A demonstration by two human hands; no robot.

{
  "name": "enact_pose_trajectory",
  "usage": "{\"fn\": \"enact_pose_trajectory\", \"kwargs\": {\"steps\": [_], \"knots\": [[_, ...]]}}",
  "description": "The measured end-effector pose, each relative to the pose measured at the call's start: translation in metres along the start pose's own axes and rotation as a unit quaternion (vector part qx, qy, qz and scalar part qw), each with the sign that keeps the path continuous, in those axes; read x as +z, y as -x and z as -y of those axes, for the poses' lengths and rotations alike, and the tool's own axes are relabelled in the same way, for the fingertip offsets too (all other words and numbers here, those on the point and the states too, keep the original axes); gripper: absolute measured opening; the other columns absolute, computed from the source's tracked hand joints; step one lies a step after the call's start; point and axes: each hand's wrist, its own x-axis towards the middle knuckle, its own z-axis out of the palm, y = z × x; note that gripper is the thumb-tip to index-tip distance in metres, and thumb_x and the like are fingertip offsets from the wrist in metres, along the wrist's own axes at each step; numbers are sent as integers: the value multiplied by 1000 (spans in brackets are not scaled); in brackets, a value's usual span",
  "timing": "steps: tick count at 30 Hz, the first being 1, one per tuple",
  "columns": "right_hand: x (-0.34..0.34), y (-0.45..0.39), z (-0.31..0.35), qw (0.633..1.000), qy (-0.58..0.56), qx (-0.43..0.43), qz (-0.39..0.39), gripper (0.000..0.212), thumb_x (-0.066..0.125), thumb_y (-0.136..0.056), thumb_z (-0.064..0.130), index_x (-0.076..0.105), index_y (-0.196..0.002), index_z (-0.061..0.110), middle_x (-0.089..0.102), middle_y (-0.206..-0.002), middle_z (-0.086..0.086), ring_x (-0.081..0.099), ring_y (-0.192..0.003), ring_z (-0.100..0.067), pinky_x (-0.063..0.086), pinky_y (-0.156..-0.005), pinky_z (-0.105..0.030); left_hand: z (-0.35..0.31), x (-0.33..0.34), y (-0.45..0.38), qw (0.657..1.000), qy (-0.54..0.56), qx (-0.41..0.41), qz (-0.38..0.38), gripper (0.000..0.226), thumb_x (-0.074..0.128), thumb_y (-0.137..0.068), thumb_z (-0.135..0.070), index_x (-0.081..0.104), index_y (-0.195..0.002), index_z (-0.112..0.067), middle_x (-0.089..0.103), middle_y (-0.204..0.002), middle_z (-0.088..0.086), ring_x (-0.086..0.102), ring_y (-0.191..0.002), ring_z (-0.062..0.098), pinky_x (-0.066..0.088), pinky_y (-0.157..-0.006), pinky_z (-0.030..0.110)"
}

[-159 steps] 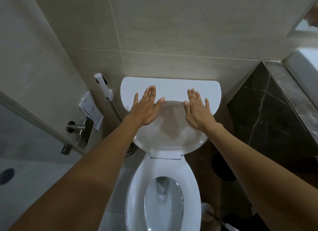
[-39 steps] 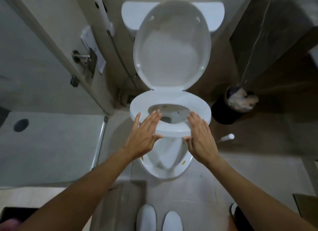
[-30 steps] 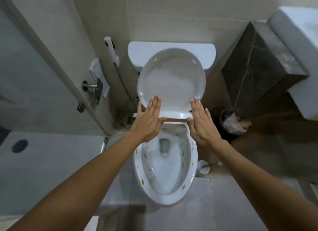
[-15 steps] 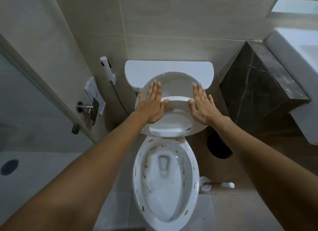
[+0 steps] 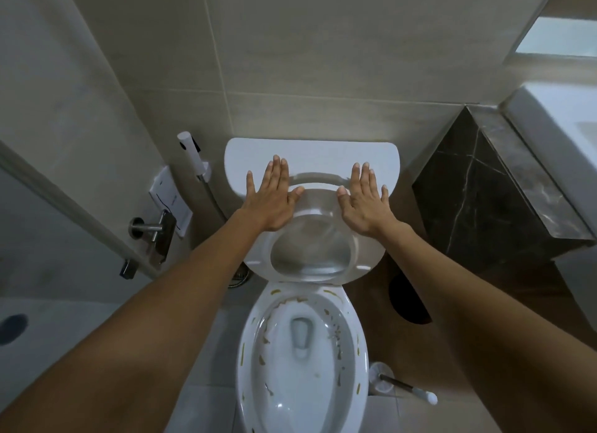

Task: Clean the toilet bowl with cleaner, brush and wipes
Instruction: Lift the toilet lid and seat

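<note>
small home-style bathroom, white toilet [image 5: 303, 352] with cistern [image 5: 311, 153] against beige tiled wall [image 5: 323, 45], bidet sprayer [image 5: 190, 151] on left wall, toilet brush [image 5: 403, 385] on floor, dark marble vanity [image 5: 491, 187] with white basin [image 5: 562, 135] on the right

You've got a white spray hose [image 5: 193, 155] clipped on the tiled wall [image 5: 323, 45], left side. Below it a white paper notice [image 5: 170, 193] and a metal door handle [image 5: 155, 235]. Dark marble block [image 5: 491, 193] on your right, white sink [image 5: 562, 135] just beside it. Black bin [image 5: 407, 303] on the floor below the block. Round floor drain [image 5: 238, 279] at the wall's foot.
</note>
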Motion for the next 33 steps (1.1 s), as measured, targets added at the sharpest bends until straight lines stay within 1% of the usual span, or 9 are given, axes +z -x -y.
{"fn": "enact_pose_trajectory", "kwargs": {"steps": [4,10,16,19,21,25,28,30,33], "knots": [[-2,-15,-3,1000,-15,11,3,70,10,-100,53,-21,-149,16,-28,-156,-6,-25,-144,-22,-15,-114,-46,1,-3,-15,1000,4,-14,0,66,5,-100,-48,-21,-148,-10,-27,-155,6,-23,-143,17,-15,-114,51],[0,-24,-7,1000,-22,-1,0,69,10,-100,53,-21,-149,16,-28,-156,-6,-25,-144,-22,-15,-114,-46,3,-2,-20,1000,1,-15,4,66,5,-100,-48,-21,-148,-11,-26,-155,5,-22,-143,16,-14,-114,50],[-11,-19,-3,999,-7,8,46,65,8,-101,49,-18,-150,16,-25,-157,-7,-23,-145,-23,-14,-115,-47,-4,-9,-11,999,-31,-34,-4,64,5,-100,-49,-18,-149,-14,-20,-157,5,-18,-145,18,-16,-111,51],[-22,-6,1,999,10,3,41,63,10,-102,47,-14,-152,17,-19,-159,-8,-19,-146,-24,-10,-116,-47,-13,-13,5,998,-10,-58,-28,64,8,-101,-48,-15,-150,-15,-13,-159,6,-12,-146,19,-14,-112,50],[-30,7,3,999,24,4,26,63,12,-102,47,-9,-153,16,-12,-160,-9,-13,-147,-25,-6,-117,-46,-17,-20,17,997,3,-71,-27,63,10,-102,-46,-11,-151,-13,-11,-159,7,-10,-146,20,-10,-114,49],[-43,35,13,999,52,-8,1,61,16,-103,45,9,-154,12,4,-161,-10,-2,-149,-27,4,-118,-46,-22,-37,44,995,-38,-86,-20,60,13,-103,-42,-1,-152,-10,-7,-160,9,-8,-147,24,-3,-115,51],[-45,64,22,998,63,-20,5,60,19,-103,44,12,-154,11,9,-161,-12,1,-149,-28,7,-118,-47,-32,-45,71,994,-53,-91,-18,60,14,-103,-42,2,-152,-10,-6,-160,9,-7,-147,25,-3,-115,51],[-46,82,28,997,74,-25,14,60,21,-103,43,14,-153,11,10,-160,-12,2,-149,-28,8,-119,-47,-36,-48,92,994,-41,-97,-14,60,15,-103,-42,3,-152,-10,-6,-160,10,-7,-147,25,-4,-115,51],[-49,107,40,996,86,-37,14,58,23,-103,43,20,-151,11,17,-159,-11,8,-148,-28,11,-118,-46,-39,-45,131,993,-13,-113,-19,59,17,-103,-41,4,-152,-10,-3,-160,9,-5,-147,23,-5,-115,52]]}}
